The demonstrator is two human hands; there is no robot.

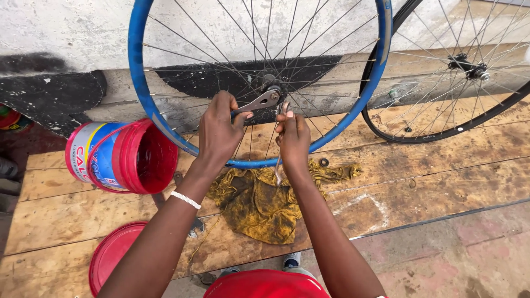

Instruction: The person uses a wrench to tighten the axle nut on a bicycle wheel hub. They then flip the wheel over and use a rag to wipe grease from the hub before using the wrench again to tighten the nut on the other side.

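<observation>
The blue wheel, light but stiff with thin bendable spokes, stands upright at the desk's back edge against the wall, best held by its rim, while the left hand grips a wrench at the hub and the right hand pinches a thin tool, open boards lying rightward.

Wheel stands on planks against wall, 2nd wheel to its right. Bucket lies on side left of it, lid in front. Rag under wheel's near rim.
</observation>
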